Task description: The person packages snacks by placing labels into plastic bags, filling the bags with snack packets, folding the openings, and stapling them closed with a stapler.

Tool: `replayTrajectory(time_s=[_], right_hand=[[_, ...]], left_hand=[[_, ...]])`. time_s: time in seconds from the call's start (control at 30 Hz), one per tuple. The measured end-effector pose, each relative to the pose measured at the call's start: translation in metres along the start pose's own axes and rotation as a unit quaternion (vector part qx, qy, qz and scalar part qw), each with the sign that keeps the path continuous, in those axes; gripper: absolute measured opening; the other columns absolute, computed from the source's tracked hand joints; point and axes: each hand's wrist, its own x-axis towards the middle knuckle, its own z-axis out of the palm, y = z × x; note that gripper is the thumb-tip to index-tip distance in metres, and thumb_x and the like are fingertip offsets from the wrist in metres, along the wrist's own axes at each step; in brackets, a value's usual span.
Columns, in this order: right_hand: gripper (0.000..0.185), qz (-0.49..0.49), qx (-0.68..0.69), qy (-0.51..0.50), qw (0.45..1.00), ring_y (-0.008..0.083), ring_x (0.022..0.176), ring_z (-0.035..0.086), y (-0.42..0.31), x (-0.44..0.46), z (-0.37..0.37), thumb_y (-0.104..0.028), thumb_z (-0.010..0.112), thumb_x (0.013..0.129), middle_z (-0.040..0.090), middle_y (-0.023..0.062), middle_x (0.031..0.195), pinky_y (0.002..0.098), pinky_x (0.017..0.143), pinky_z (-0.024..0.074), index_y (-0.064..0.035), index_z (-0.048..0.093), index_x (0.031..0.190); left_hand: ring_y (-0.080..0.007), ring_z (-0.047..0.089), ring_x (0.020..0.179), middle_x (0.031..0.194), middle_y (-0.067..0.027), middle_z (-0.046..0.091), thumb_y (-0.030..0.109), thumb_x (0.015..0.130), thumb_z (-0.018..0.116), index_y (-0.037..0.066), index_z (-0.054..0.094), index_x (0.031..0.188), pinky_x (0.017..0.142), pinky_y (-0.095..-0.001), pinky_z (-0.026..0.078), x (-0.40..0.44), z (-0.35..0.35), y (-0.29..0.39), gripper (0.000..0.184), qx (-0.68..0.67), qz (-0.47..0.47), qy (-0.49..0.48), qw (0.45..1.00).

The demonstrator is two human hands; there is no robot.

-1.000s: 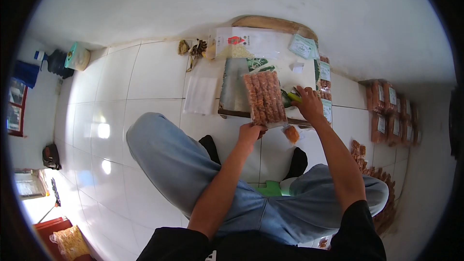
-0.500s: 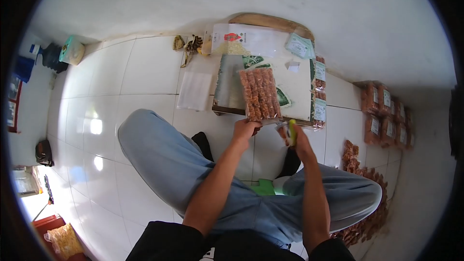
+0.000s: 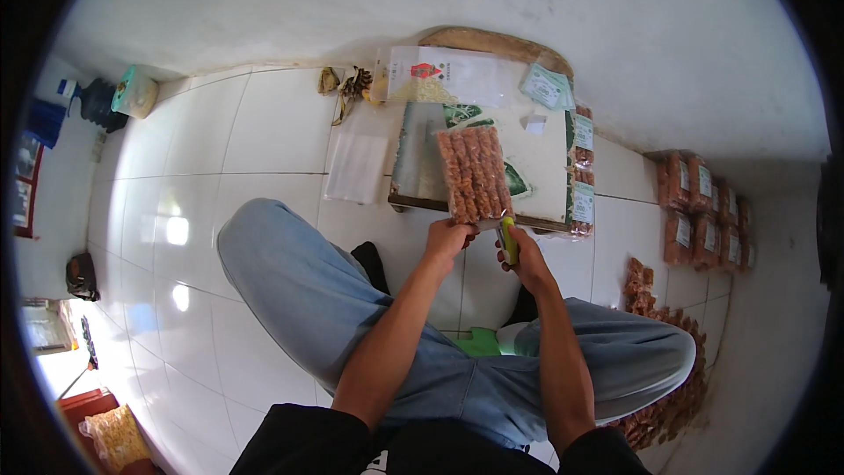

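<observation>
1. Nearest, the bent legs in blue jeans [image 3: 290,255] are framing the work from either side.
2. The left hand [image 3: 449,239] is pinching the near end of a filled bag [image 3: 475,174].
3. Opposite it, the right hand [image 3: 525,255] is grasping a yellow-green tool [image 3: 509,242], its head lying at the bag's near right corner; whether it is touching the film, I cannot tell.
4. The step in hand seems to be working the tool on that end; the next move is probably calling for flat, steady film and careful aim.
5. The bag, packed with reddish-brown rows, is resting mostly on the low table [image 3: 549,154], its near end overhanging the front edge.
6. Farther back, a printed clear bag [image 3: 444,75] is lying along the table's far side, with green labels [image 3: 546,86] just beside it.
</observation>
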Motion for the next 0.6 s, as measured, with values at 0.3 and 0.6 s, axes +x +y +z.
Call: replayTrajectory(time_s=[0.3, 0.6], right_hand=[[0.034, -0.057, 0.053, -0.009, 0.997, 0.0158, 0.06, 0.056, 0.007, 0.011, 0.006, -0.033, 0.055, 0.093, 0.059, 0.0095, 0.08, 0.0293, 0.05, 0.0422, 0.0009, 0.057, 0.094], [0.035, -0.144, -0.03, 0.068, 0.987, 0.0125, 0.059, 0.055, 0.026, 0.026, 0.009, -0.031, 0.058, 0.091, 0.06, 0.0065, 0.073, 0.0268, 0.05, 0.0409, 0.0017, 0.065, 0.083]], left_hand=[[-0.0131, 0.055, 0.058, 0.07, -0.0075, 0.062, -0.001, 0.072, 0.068, -0.004, 0.064, 0.078, 0.052, -0.0276, 0.039, 0.006, 0.0, -0.005, 0.007, 0.001, -0.014, -0.004, 1.0], [-0.0134, 0.055, 0.058, 0.07, -0.0073, 0.063, -0.001, 0.071, 0.07, -0.005, 0.067, 0.078, 0.052, -0.0277, 0.039, 0.007, 0.001, -0.008, 0.009, 0.015, -0.006, 0.011, 1.0]])
